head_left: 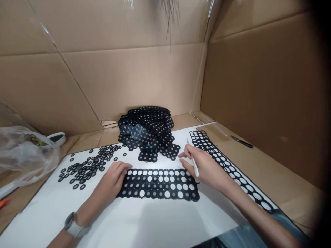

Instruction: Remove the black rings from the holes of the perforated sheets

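A black sheet punched with round holes lies flat on the white board in front of me. My left hand rests fingers-down on the sheet's left end, a watch on its wrist. My right hand sits at the sheet's upper right corner and grips a thin white stick like a pen, tip pointing away. Several loose black rings are scattered on the board to the left.
A heap of used punched sheets lies at the back. A long punched strip runs along the board's right edge. A clear plastic bag and a white bowl sit left; a dark knife-like tool right. Cardboard walls surround.
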Available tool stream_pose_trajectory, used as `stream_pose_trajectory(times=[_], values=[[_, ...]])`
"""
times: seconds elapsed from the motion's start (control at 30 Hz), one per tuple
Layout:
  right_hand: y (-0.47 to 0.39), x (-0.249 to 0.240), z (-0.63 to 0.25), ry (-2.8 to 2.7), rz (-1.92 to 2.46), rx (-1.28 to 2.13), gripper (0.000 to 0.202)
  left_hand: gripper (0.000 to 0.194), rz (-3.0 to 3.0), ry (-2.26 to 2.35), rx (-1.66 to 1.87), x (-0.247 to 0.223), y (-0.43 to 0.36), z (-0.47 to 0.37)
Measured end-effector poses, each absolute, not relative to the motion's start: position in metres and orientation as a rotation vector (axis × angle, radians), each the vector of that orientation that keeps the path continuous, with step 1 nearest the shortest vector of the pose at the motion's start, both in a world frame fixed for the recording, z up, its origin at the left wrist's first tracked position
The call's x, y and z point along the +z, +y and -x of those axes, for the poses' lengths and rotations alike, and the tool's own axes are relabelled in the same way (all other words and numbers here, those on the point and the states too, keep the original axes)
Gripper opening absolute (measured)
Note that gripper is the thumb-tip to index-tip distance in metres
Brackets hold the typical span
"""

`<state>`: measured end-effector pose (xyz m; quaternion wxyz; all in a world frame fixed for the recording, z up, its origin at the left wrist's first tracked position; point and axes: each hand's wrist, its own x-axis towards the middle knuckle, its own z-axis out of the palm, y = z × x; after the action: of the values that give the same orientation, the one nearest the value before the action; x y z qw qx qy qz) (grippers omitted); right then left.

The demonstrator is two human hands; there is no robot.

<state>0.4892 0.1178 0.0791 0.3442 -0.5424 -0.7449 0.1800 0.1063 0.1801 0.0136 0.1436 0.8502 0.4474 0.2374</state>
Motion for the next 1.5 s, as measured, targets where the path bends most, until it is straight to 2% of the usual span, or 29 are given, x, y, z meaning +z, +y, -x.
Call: stream_pose_trajectory(times=[0.13, 0.23, 0.33, 0.5, 0.83, 1.07, 1.27, 1.5], values=[[0.146, 0.091, -0.421, -2.062, 1.210, 0.496, 0.031, 0.033, -2.339, 1.303, 0.631, 0.018, 0.181, -0.087], [0.168, 0.065, -0.369, -2.041, 1.077, 0.381, 0.036, 0.036, -2.324, 1.302, 0.648, 0.018, 0.183, -0.079], [0.183, 0.031, -0.343, -1.978, 1.031, 0.447, 0.037, 0.031, -2.338, 1.339, 0.622, 0.016, 0.184, -0.080], [0.180, 0.004, -0.346, -1.999, 0.999, 0.495, 0.038, 0.028, -2.313, 1.451, 0.653, 0.016, 0.180, -0.087], [0.178, -0.001, -0.345, -2.064, 0.971, 0.468, 0.036, 0.039, -2.172, 1.691, 0.431, 0.026, 0.164, -0.082], [0.185, 0.008, -0.340, -2.140, 0.958, 0.534, 0.018, 0.036, -2.055, 1.595, 0.443, 0.025, 0.157, -0.086], [0.184, 0.011, -0.339, -2.233, 0.906, 0.696, 0.031, 0.024, -2.067, 1.643, 0.651, 0.021, 0.151, -0.090], [0.179, 0.013, -0.332, -2.096, 1.025, 0.930, 0.044, 0.049, -1.791, 1.506, 0.782, 0.009, 0.159, -0.084]])
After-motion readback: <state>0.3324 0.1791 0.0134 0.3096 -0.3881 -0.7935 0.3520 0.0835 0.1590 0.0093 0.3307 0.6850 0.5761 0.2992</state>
